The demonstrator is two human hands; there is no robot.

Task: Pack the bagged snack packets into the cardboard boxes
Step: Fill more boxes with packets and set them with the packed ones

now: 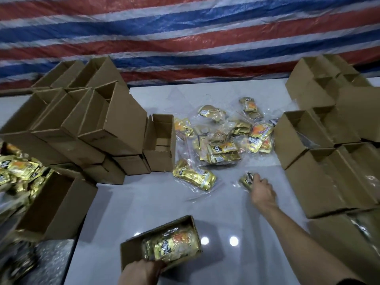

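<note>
Your left hand (141, 272) grips the near end of the open brown cardboard box (131, 250) at the front of the glossy white desk (154, 202), with one clear bag of gold packets (172, 245) lying lengthwise inside. The small clear bag of gold snack packets (246, 179) lies ahead and to the right of that box, under your right hand (262, 191). Its fingers curl over the bag's near end, though blur hides whether they pinch it, so the carry should run back and leftward.
</note>
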